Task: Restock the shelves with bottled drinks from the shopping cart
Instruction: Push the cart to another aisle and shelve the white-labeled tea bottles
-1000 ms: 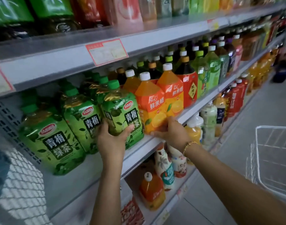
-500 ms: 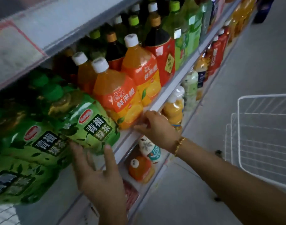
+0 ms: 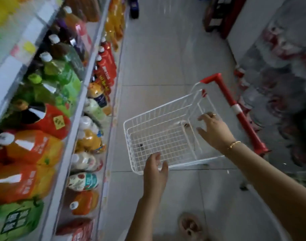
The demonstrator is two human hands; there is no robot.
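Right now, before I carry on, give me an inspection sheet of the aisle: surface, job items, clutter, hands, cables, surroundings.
Surface: pale tiled floor, bare around the cart.
Job's things: white wire shopping cart with red handle; no bottles visible in its basket. Shelves on the left hold green tea bottles, orange juice bottles and others.
Clutter: nothing seen on the floor beside the cart.
Hands: left hand open over the cart's near corner; right hand open over the basket, gold bracelet on the wrist. Both empty.
Cables: nothing seen.
Surroundings: stacked packs of bottled water on the right, blurred; a sandalled foot below.
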